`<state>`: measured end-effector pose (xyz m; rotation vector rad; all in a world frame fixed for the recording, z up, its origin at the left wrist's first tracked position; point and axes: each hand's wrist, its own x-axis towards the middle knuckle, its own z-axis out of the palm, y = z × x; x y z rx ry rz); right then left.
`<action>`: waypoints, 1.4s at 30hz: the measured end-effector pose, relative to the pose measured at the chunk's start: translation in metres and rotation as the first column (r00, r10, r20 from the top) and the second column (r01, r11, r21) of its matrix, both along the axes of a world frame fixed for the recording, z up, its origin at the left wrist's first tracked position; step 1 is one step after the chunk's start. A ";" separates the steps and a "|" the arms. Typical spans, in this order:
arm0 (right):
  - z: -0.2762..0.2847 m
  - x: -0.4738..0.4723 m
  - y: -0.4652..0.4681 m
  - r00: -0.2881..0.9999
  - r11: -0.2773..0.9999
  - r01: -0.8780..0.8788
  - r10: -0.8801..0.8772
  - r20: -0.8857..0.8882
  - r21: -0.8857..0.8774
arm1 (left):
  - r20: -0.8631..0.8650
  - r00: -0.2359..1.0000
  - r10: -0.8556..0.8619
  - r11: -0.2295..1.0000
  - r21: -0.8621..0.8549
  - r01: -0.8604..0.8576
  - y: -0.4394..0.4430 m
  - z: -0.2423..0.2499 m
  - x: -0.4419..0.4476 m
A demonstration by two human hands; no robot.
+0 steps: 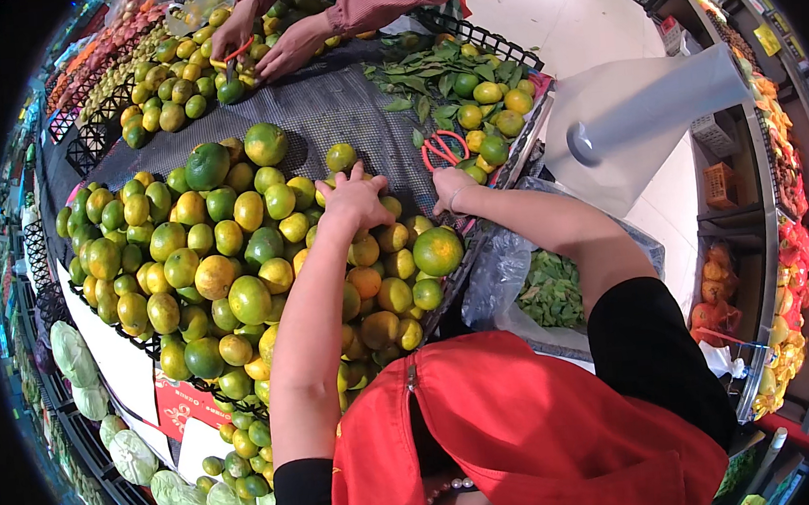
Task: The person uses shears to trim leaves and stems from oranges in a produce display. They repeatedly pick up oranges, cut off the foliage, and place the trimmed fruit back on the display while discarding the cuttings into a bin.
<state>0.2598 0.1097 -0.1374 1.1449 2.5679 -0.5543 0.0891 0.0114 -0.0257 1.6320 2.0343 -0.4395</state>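
Observation:
My left hand (355, 201) lies over the near pile of green and yellow citrus fruit (227, 233), its fingers spread and touching several fruits. One small green-yellow fruit (341, 157) sits just beyond its fingertips on the black mesh cloth (374, 124). To the right, my right hand (453, 189) is curled at the side edge of the stand. Red-handled scissors (444, 149) stick out from it, handles pointing away from me; their blades are hidden under the hand. A large green-orange citrus (437, 251) rests on the pile nearer to me.
Across the stand, another person's hands (271, 51) work with orange-handled scissors (239, 49) at a second citrus pile (175, 92). Loose leaves and fruit (463, 83) fill the far right corner. A plastic bag roll (661, 104) and a leaf-filled, plastic-lined bin (551, 288) stand at right. Cabbages (134, 458) lie at left.

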 end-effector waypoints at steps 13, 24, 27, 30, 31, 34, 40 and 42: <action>0.013 0.012 0.021 0.832 0.661 0.409 -0.554 -0.041 -0.629 | 0.023 1.000 -0.016 1.000 0.013 0.016 -0.001 -0.001 -0.003; -0.030 0.015 -0.012 0.992 0.991 -0.113 0.116 0.042 -0.064 | 0.015 1.000 -0.019 0.998 0.068 0.017 -0.007 -0.006 0.002; -0.033 0.005 -0.005 0.939 0.992 -0.074 0.104 0.328 -0.102 | 0.098 0.995 0.019 0.995 0.099 -0.029 -0.008 -0.005 0.001; -0.012 0.001 0.011 0.928 0.972 -0.142 0.197 0.315 -0.189 | 0.114 0.993 0.023 0.995 0.094 -0.034 -0.008 -0.003 -0.001; 0.000 0.004 0.015 0.948 0.977 -0.108 0.157 0.277 -0.183 | 0.119 0.993 0.014 0.996 0.085 -0.024 -0.008 -0.003 -0.001; 0.052 0.029 0.028 0.989 0.986 -0.118 0.128 0.076 -0.122 | 0.144 0.989 0.018 0.996 0.088 -0.031 -0.008 -0.002 -0.002; 0.136 0.103 0.053 0.839 0.900 -0.119 0.317 0.442 -0.419 | 0.018 0.999 -0.044 0.997 0.061 0.043 -0.007 -0.006 0.001; 0.135 0.104 0.059 0.819 0.871 -0.359 0.466 0.334 -0.334 | 0.021 0.998 -0.062 0.998 0.034 0.061 -0.003 -0.007 0.000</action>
